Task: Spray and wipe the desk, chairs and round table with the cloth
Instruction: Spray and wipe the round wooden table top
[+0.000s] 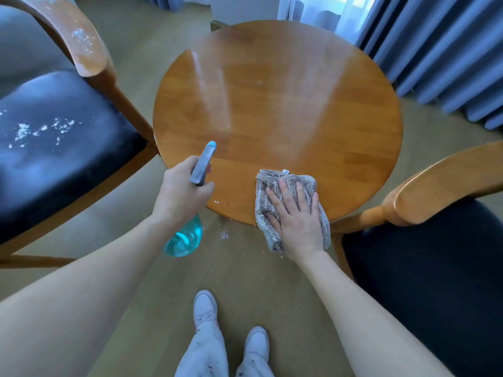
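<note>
Cloth (288,205), one brownish-grey piece, lies crumpled on the near edge of the single round table (277,104), part of it hanging over the rim toward the floor. One right hand (298,221) lies flat on it, fingers (285,191) straight and spread, pressing it onto the wood; much of the cloth is hidden beneath the palm.

One spray bottle (187,232) is held by the left hand (179,191), whose fingers curl round its neck at the left rim of the table. Its grey head with a blue nozzle tip (211,144) points out over the tabletop; the blue liquid-filled body hangs below the wrist, and the neck and trigger are hidden by the hand.

Two chairs stand at the table, each with a wooden frame and dark seat. On the left chair (54,137) white specks are scattered on the seat and on the curved wooden back; that chair is cut off by the left and top edges. Of the right chair (424,268) only an arm and part of the seat show.

A few white specks (223,235) lie on the floor under the table's near edge, with several more on the tabletop close by. Pale streaks cross the tabletop; whether they are wetness or reflected light cannot be told. Blue curtains (449,50) hang beyond. Two pale shoes (205,306) appear at the bottom.
</note>
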Motion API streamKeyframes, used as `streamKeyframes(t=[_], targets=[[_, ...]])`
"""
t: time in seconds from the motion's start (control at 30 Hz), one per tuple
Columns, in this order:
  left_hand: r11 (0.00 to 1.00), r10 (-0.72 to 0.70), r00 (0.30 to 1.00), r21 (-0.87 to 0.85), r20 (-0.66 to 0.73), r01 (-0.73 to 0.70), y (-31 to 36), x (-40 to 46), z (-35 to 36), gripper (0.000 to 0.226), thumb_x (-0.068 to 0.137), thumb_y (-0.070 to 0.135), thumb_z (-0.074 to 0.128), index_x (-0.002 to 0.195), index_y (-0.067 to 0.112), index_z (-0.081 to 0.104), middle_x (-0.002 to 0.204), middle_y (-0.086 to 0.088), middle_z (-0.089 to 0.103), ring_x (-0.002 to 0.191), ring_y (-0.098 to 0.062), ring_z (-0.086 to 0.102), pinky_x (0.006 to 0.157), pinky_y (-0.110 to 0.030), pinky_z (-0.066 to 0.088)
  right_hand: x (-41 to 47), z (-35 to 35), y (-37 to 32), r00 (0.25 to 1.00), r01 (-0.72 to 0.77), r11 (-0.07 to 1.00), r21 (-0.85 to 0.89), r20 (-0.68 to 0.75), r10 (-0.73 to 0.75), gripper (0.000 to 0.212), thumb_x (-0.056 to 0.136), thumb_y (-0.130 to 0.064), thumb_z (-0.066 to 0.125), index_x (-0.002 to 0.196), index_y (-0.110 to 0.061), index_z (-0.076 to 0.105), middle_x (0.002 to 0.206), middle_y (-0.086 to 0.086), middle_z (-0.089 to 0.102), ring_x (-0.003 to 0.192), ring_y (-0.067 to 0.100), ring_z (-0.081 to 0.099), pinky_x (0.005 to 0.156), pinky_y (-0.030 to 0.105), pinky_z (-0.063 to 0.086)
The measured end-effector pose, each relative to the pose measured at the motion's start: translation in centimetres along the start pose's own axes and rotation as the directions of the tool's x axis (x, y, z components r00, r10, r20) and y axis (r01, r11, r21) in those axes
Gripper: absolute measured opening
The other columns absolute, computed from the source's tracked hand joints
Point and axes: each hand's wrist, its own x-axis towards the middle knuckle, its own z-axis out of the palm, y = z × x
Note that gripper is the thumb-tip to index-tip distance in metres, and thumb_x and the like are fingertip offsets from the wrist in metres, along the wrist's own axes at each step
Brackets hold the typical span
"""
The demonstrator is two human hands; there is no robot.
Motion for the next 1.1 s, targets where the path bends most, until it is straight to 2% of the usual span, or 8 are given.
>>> streamKeyframes(t=[0.1, 0.2, 0.3, 0.4, 0.5, 0.77, 1.0, 1.1], targets=[[1.0, -0.003, 1.0, 0.015, -0.021, 0.004, -0.2, 1.0, -0.9, 0.017, 0.085, 0.007, 0.06, 0.102, 0.012, 0.06, 0.08, 0.005, 0.056, 0.07, -0.011, 0.053, 0.062, -0.016, 0.038, 1.1, 0.1, -1.1, 1.0, -0.023, 1.0, 0.003, 0.004, 0.023, 0.055, 0.096, -0.047, 0.02, 0.144, -0.026, 0.037, 0.151, 0.004, 0.037, 0.136, 0.034, 0.034, 0.107, 0.058, 0.028], [1.0, -0.024, 0.999, 0.006, -0.047, 0.024, -1.1, 2.3, -2.0, 0.019, 0.084, 0.006, 0.061, 0.103, 0.012, 0.06, 0.079, 0.008, 0.055, 0.071, -0.011, 0.054, 0.066, -0.02, 0.041, 2.8, -0.1, -2.0, 1.0, -0.001, 1.0, -0.015, 0.018, 0.001, 0.056, 0.095, -0.046, 0.021, 0.143, -0.026, 0.04, 0.15, 0.004, 0.038, 0.136, 0.034, 0.037, 0.107, 0.058, 0.028], [0.999, -0.05, 0.996, 0.005, -0.071, 0.051, -2.1, 3.4, -3.1, 0.018, 0.083, 0.005, 0.061, 0.1, 0.012, 0.06, 0.083, 0.003, 0.059, 0.078, -0.016, 0.057, 0.074, -0.027, 0.045, 4.2, -0.1, -2.9, 1.0, 0.013, 1.0, -0.014, 0.023, -0.013, 0.056, 0.096, -0.046, 0.019, 0.143, -0.025, 0.04, 0.15, 0.005, 0.038, 0.135, 0.035, 0.038, 0.106, 0.06, 0.028], [0.997, -0.081, 0.992, -0.007, -0.099, 0.081, -2.9, 3.8, -4.2, 0.02, 0.084, 0.005, 0.061, 0.103, 0.009, 0.062, 0.076, 0.007, 0.054, 0.072, -0.013, 0.053, 0.068, -0.02, 0.041, 5.3, 0.1, -4.8, 1.0, -0.007, 1.0, 0.005, 0.01, 0.007, 0.056, 0.099, -0.047, 0.013, 0.144, -0.025, 0.038, 0.15, 0.005, 0.038, 0.135, 0.036, 0.038, 0.106, 0.061, 0.027], [0.995, -0.101, 0.989, -0.01, -0.111, 0.1, -3.8, 3.8, -5.0, 0.021, 0.083, 0.004, 0.06, 0.104, 0.008, 0.062, 0.069, 0.009, 0.049, 0.068, -0.011, 0.051, 0.064, -0.015, 0.038, 6.2, 0.0, -7.4, 1.0, 0.0, 0.999, 0.037, 0.014, 0.0, 0.056, 0.096, -0.046, 0.022, 0.142, -0.024, 0.042, 0.149, 0.005, 0.04, 0.134, 0.036, 0.04, 0.104, 0.062, 0.029], [0.99, -0.135, 0.977, 0.006, -0.164, 0.138, -6.5, 1.9, -6.9, 0.018, 0.083, 0.003, 0.06, 0.101, 0.007, 0.061, 0.073, 0.002, 0.052, 0.065, -0.013, 0.047, 0.061, -0.016, 0.037, 7.4, 0.3, -14.6, 0.993, 0.111, 0.991, 0.069, 0.037, -0.114, 0.056, 0.092, -0.048, 0.026, 0.14, -0.025, 0.046, 0.147, 0.005, 0.042, 0.133, 0.035, 0.041, 0.103, 0.062, 0.031], [0.985, -0.159, 0.973, 0.035, -0.17, 0.167, -7.9, 0.0, -6.4, 0.021, 0.083, 0.004, 0.061, 0.104, 0.007, 0.061, 0.086, -0.006, 0.058, 0.074, -0.015, 0.05, 0.061, -0.013, 0.035, 7.0, 0.9, -12.9, 0.979, 0.206, 0.978, 0.042, -0.015, -0.206, 0.055, 0.091, -0.049, 0.03, 0.138, -0.028, 0.048, 0.146, 0.002, 0.045, 0.131, 0.033, 0.045, 0.103, 0.06, 0.034], [0.99, -0.132, 0.981, 0.029, -0.143, 0.137, -7.2, -0.2, -5.4, 0.019, 0.082, 0.003, 0.062, 0.1, 0.008, 0.06, 0.076, 0.0, 0.054, 0.069, -0.015, 0.048, 0.06, -0.009, 0.033, 6.2, 0.7, -11.4, 0.988, 0.152, 0.987, 0.062, -0.022, -0.151, 0.053, 0.093, -0.048, 0.029, 0.138, -0.029, 0.048, 0.147, 0.001, 0.044, 0.131, 0.031, 0.045, 0.105, 0.058, 0.031]])
